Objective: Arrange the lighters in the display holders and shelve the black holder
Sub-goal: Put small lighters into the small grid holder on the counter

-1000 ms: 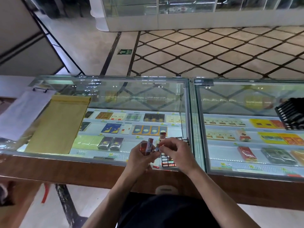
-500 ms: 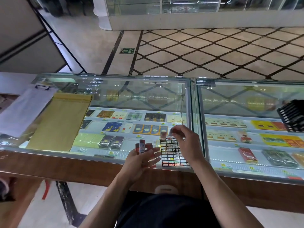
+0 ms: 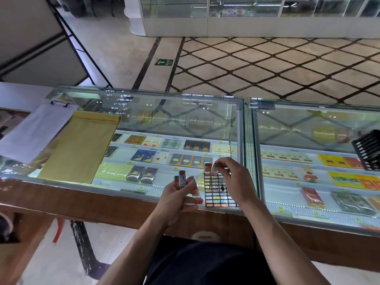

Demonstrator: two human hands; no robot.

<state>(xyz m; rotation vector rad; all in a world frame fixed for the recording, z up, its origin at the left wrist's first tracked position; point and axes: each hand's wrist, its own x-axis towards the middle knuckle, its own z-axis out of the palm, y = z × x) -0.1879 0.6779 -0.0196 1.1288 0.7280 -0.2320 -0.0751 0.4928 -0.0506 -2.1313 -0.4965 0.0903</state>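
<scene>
Item: grid holder, black lattice of square cells, lying flat on the glass counter between the two hands and partly beneath the right hand. Left hand: palm up just left of the grid, fingers curled round a bundle of lighters, red and patterned, standing upright in the grip. Right hand: over the grid's right side, thumb and fingertips pinching a single lighter at the far row; whether its base sits in a cell cannot be told. Seated lighter: red cap, upright at the grid's far edge, just left of the pinched one. Black holder: slotted, on the counter well to the right of the right hand. Yellow envelope and clipboard with paper: on the counter well to the left of the left hand.
</scene>
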